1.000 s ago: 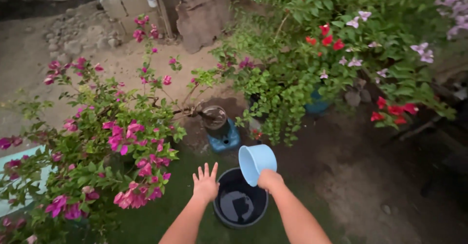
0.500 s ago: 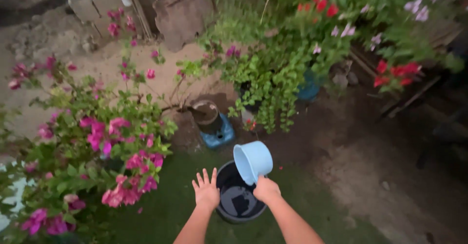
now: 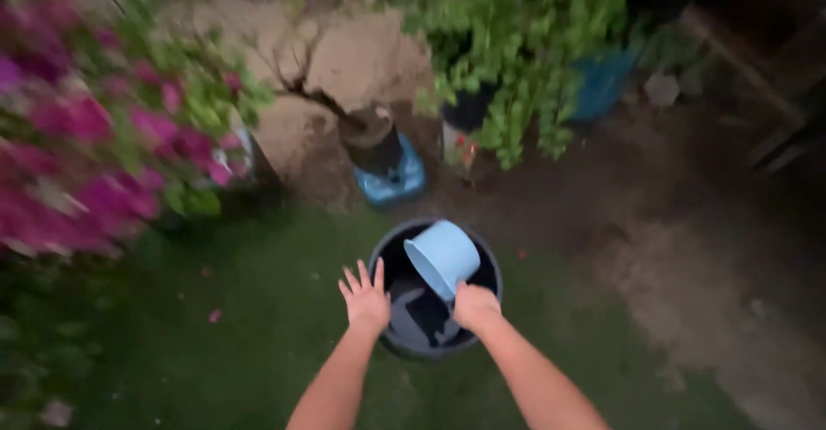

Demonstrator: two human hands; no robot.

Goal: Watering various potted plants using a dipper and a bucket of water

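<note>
Right hand [image 3: 475, 306] holds one blue scoop [image 3: 442, 258] over one bucket [image 3: 493, 268].

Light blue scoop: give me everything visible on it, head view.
The light blue scoop looks like smooth plastic, a round cup with its open mouth tilted up and away. The right hand holds it from below at its near end; any handle is hidden. It sits over the dark bucket, above the water. Contents can't be seen.

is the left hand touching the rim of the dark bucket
Cannot tell. In the head view the left hand, fingers spread, overlaps the left rim of the dark bucket, but the blurred top-down angle hides any contact or gap. The right hand holds the light blue scoop.
</note>
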